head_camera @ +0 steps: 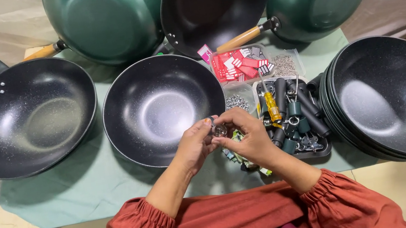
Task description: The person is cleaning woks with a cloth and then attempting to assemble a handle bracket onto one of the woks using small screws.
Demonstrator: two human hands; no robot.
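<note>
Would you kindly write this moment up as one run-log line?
left hand and right hand: together pinching small metal part | below: black pan | right: tray of handles, yellow screwdriver

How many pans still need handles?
Looks done: four pans with handles, like the left pan. In hand: left hand and right hand pinch a small metal part over the handleless middle pan. Left: the stack of bare pans; its count is unclear.
</note>
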